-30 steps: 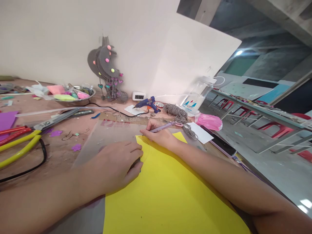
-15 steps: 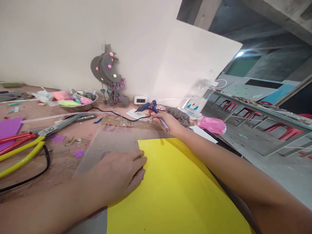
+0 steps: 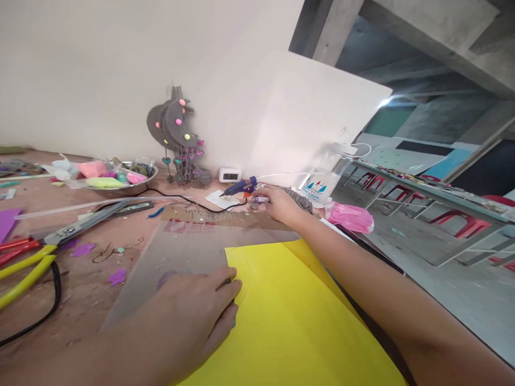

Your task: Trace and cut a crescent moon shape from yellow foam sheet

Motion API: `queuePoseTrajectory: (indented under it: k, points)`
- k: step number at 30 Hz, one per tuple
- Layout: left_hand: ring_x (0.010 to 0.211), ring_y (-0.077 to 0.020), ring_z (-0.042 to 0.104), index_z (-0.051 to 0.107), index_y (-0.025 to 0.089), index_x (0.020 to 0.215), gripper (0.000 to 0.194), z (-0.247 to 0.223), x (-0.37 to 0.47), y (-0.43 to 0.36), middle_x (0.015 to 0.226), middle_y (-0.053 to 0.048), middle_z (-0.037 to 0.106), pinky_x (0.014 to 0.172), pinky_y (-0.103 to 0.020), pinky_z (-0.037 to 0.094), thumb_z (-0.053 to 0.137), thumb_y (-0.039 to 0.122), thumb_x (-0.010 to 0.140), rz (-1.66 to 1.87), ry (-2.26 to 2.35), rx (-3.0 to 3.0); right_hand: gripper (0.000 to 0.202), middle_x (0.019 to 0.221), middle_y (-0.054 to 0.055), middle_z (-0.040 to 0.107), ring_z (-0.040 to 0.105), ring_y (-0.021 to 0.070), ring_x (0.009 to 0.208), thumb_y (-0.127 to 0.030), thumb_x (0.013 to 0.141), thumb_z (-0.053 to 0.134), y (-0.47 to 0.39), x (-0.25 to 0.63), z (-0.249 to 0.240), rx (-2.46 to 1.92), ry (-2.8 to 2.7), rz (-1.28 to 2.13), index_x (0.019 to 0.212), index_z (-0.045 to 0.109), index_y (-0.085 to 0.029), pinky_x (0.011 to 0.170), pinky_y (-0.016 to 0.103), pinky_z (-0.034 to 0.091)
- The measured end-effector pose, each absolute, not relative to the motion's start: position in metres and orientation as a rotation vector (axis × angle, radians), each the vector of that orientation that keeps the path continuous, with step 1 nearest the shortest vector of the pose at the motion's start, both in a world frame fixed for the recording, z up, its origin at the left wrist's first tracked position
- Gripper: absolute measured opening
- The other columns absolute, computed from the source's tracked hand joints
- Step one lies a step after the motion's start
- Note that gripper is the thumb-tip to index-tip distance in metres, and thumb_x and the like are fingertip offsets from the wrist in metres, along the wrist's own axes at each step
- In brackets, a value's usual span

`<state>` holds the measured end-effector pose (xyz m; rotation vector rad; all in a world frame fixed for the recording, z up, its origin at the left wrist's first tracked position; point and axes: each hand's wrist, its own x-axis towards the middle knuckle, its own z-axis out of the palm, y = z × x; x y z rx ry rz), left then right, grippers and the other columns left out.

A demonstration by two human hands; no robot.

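Fingers curled together, my left hand (image 3: 201, 305) rests on the left edge of a yellow sheet (image 3: 277, 311). A dark and bluish bit of something shows between its fingers, too hidden to name. My right hand (image 3: 279, 205) reaches to the back of the table, its fingers closed on a light purple pen (image 3: 260, 199). Just left of that hand lies a blue glue gun (image 3: 241, 187), its nozzle over a small white paper (image 3: 220, 199). Beneath the yellow sheet is a translucent mat (image 3: 181, 246).
Yellow-handled scissors (image 3: 68, 233), purple foam pieces (image 3: 118, 276) and a metal bowl (image 3: 151, 174) of clay packs lie left. A small clock (image 3: 229, 175) and grey hanging ornament (image 3: 175, 126) stand behind. Grey yarn (image 3: 300, 200), a clear jug (image 3: 322, 179) and pink bag (image 3: 350, 217) sit right.
My right hand has shifted close beside the glue gun, and the pen has swung from pointing down toward me to lying sideways, pointing left. The view has tilted slightly; my left hand remains on the sheet.
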<state>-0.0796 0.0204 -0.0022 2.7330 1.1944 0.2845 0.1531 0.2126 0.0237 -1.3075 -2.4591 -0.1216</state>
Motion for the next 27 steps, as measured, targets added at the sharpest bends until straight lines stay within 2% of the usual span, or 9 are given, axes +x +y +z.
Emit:
queuePoseTrajectory:
  k: [2, 6, 9, 11, 13, 15, 17, 24, 27]
  points:
    - [0.086, -0.02, 0.071, 0.063, 0.026, 0.112, 0.03, -0.003, -0.08, 0.021, 0.118, -0.006, 0.067, 0.071, -0.03, 0.056, 0.038, 0.026, 0.096, 0.282, 1.193, 2.735, 0.035, 0.117, 0.011, 0.066, 0.062, 0.0229, 0.102, -0.015, 0.082, 0.055, 0.218, 0.157, 0.02, -1.367, -2.517, -0.11, 0.115, 0.068, -0.018, 0.087, 0.029, 0.045]
    - [0.09, -0.0206, 0.071, 0.063, 0.026, 0.113, 0.031, -0.003, -0.08, 0.021, 0.118, -0.007, 0.066, 0.073, -0.03, 0.056, 0.037, 0.026, 0.096, 0.29, 1.203, 2.741, 0.044, 0.119, 0.01, 0.066, 0.063, 0.0236, 0.104, -0.008, 0.084, 0.045, 0.223, 0.158, 0.004, -1.433, -2.654, -0.16, 0.121, 0.064, -0.023, 0.088, 0.03, 0.044]
    - [0.091, -0.0206, 0.071, 0.063, 0.025, 0.114, 0.031, -0.003, -0.079, 0.021, 0.125, -0.008, 0.064, 0.073, -0.03, 0.056, 0.038, 0.026, 0.096, 0.295, 1.201, 2.749, 0.043, 0.119, 0.013, 0.064, 0.064, 0.0243, 0.099, -0.005, 0.083, 0.043, 0.222, 0.154, 0.001, -1.5, -2.647, -0.247, 0.119, 0.06, -0.019, 0.083, 0.032, 0.045]
    - [0.092, -0.0206, 0.07, 0.063, 0.024, 0.114, 0.03, -0.002, -0.079, 0.021, 0.129, -0.008, 0.063, 0.074, -0.03, 0.056, 0.039, 0.025, 0.096, 0.292, 1.202, 2.751, 0.035, 0.115, 0.015, 0.064, 0.064, 0.024, 0.087, -0.009, 0.084, 0.044, 0.217, 0.152, 0.005, -1.551, -2.593, -0.253, 0.117, 0.056, -0.016, 0.075, 0.032, 0.045]
    - [0.093, -0.0206, 0.07, 0.063, 0.024, 0.113, 0.029, -0.001, -0.08, 0.02, 0.13, -0.008, 0.063, 0.073, -0.031, 0.056, 0.039, 0.025, 0.096, 0.279, 1.195, 2.751, 0.027, 0.104, 0.013, 0.066, 0.062, 0.0221, 0.079, -0.016, 0.088, 0.045, 0.207, 0.15, 0.012, -1.517, -2.538, -0.137, 0.113, 0.053, -0.016, 0.069, 0.031, 0.043]
    - [0.092, -0.0203, 0.07, 0.062, 0.024, 0.113, 0.029, -0.001, -0.08, 0.02, 0.129, -0.007, 0.064, 0.072, -0.03, 0.056, 0.039, 0.025, 0.096, 0.261, 1.193, 2.757, 0.022, 0.094, 0.007, 0.066, 0.06, 0.0198, 0.079, -0.025, 0.09, 0.047, 0.191, 0.148, 0.02, -1.355, -2.525, 0.05, 0.11, 0.052, -0.018, 0.069, 0.028, 0.042]
    - [0.09, -0.0197, 0.071, 0.061, 0.024, 0.116, 0.03, 0.0, -0.08, 0.019, 0.131, -0.007, 0.062, 0.07, -0.03, 0.056, 0.039, 0.025, 0.096, 0.245, 1.207, 2.779, 0.021, 0.095, 0.004, 0.066, 0.06, 0.0179, 0.083, -0.028, 0.09, 0.05, 0.169, 0.144, 0.026, -1.15, -2.593, 0.201, 0.11, 0.053, -0.02, 0.071, 0.027, 0.042]
    - [0.085, -0.0217, 0.071, 0.058, 0.022, 0.125, 0.036, 0.0, -0.081, 0.019, 0.139, -0.007, 0.057, 0.061, -0.034, 0.057, 0.035, 0.025, 0.097, 0.187, 1.144, 2.939, 0.032, 0.098, 0.004, 0.068, 0.062, 0.0159, 0.084, -0.005, 0.082, 0.049, 0.116, 0.132, 0.016, -0.886, -2.802, 0.271, 0.108, 0.057, -0.021, 0.071, 0.026, 0.042]
    - [0.082, -0.0221, 0.07, 0.06, 0.021, 0.12, 0.034, 0.002, -0.081, 0.02, 0.123, -0.007, 0.066, 0.059, -0.034, 0.056, 0.035, 0.024, 0.097, 0.14, 1.131, 2.933, 0.033, 0.101, 0.005, 0.068, 0.061, 0.0163, 0.088, -0.003, 0.082, 0.048, 0.115, 0.124, 0.008, -0.818, -2.782, 0.253, 0.109, 0.057, -0.02, 0.074, 0.026, 0.043]
